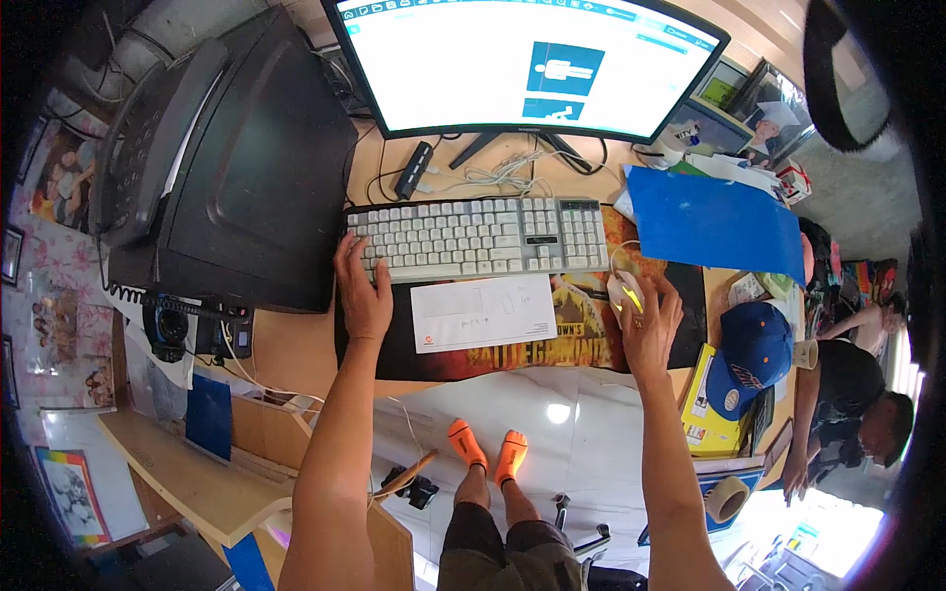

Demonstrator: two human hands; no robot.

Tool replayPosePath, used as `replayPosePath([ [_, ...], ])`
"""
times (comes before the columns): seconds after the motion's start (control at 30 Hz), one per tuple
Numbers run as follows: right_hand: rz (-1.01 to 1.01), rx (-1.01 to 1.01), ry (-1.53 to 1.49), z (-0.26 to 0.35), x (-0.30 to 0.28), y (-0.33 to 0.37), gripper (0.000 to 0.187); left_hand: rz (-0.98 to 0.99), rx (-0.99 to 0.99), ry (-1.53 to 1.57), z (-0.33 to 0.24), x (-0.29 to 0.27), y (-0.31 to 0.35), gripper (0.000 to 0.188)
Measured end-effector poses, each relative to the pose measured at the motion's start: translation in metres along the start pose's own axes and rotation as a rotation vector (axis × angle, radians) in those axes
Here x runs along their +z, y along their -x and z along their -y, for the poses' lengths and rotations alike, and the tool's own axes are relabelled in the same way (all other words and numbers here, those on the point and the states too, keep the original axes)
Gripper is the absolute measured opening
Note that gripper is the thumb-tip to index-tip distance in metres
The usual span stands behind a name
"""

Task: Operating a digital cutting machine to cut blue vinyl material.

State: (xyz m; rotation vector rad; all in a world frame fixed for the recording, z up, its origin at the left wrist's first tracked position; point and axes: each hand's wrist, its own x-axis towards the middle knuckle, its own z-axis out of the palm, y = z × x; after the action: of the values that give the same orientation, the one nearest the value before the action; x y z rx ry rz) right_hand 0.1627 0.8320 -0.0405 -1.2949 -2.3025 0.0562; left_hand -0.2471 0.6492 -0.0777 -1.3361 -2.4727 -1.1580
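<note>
My left hand point(365, 295) rests at the left end of a white keyboard point(448, 236), fingers spread over its keys and thumb apart. With my right hand point(650, 325) I grip a white computer mouse point(623, 292) that glows yellow; it lies on a dark printed desk mat point(591, 345). Between my hands, just below the keyboard, is a white envelope point(483, 315) with some pen marks. Beyond the keyboard stands a lit monitor point(443, 79) showing a white page with blue pictograms.
A large black printer point(251, 167) fills the left side. Behind the keyboard lie a black USB hub point(414, 169) and tangled cables point(503, 175). On the right are a blue sheet point(714, 217), a blue cap point(754, 345) and a tape roll point(727, 499). Another person point(852, 409) is at far right.
</note>
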Motion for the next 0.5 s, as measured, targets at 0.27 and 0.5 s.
replayPosePath([
  [0.27, 0.056, -0.096, -0.12, -0.012, 0.011, 0.011, 0.064, -0.006, 0.0, -0.031, -0.005, -0.001, 0.0, 0.043],
  [0.5, 0.007, -0.077, -0.106, -0.015, 0.016, 0.014, 0.062, 0.008, -0.007, -0.047, -0.002, 0.0, 0.0, 0.043],
])
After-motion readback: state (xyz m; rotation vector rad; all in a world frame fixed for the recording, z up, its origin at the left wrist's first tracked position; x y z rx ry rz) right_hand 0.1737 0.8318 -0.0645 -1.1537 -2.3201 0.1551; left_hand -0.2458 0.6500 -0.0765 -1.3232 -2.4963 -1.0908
